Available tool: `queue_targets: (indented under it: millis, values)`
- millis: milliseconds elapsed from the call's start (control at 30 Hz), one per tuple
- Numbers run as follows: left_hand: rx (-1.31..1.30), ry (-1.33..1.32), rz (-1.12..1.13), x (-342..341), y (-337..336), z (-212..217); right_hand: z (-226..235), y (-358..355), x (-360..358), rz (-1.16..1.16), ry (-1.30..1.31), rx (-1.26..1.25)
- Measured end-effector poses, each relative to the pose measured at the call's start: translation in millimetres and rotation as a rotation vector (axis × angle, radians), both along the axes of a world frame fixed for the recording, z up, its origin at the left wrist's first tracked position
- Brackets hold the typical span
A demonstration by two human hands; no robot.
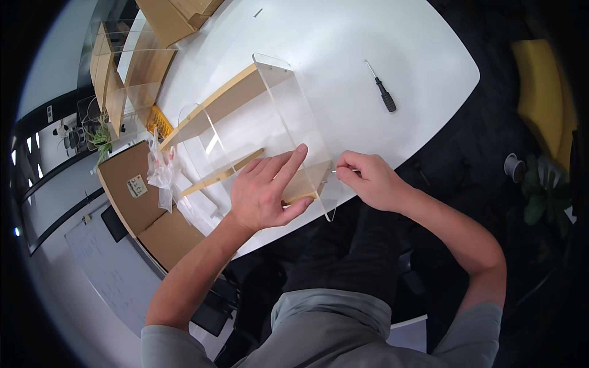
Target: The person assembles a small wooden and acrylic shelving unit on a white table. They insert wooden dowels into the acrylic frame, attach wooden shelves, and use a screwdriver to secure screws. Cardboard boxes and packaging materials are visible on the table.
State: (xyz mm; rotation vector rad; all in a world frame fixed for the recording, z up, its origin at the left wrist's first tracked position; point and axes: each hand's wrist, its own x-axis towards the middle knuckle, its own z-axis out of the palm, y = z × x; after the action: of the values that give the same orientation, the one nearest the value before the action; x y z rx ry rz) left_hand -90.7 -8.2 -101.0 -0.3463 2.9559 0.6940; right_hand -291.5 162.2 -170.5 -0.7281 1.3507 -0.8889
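Note:
A shelf frame of pale wooden boards (221,101) and a clear acrylic end panel (288,113) stands near the table's front edge. My left hand (262,191) lies over the frame's near board, fingers stretched out and spread, close to the clear panel. At the panel's outer face, my right hand (371,179) is closed in a pinch on a small metal screw (333,172) by the end of the near board. The fingertips partly hide that screw. Another wooden strip (224,172) reaches into the frame from the left, partly behind my left hand.
On the white table (399,37) a black-handled screwdriver (385,95) lies to the right; a small screw (258,12) lies far back. Left are an open cardboard box (123,184), plastic bags (162,175) and another wood-and-acrylic shelf (110,80). More cardboard (175,18) sits behind.

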Motion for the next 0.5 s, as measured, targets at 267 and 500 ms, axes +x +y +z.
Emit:
queue_targets:
  millis: [267, 500]
  values:
    - [-0.025, 0.015, 0.022, -1, 0, 0, -9, 6, 11, 0.02, 0.367, -0.448]
    - [-0.017, 0.009, 0.023, -1, -1, 1, -14, 4, 10, 0.035, 0.525, -0.604]
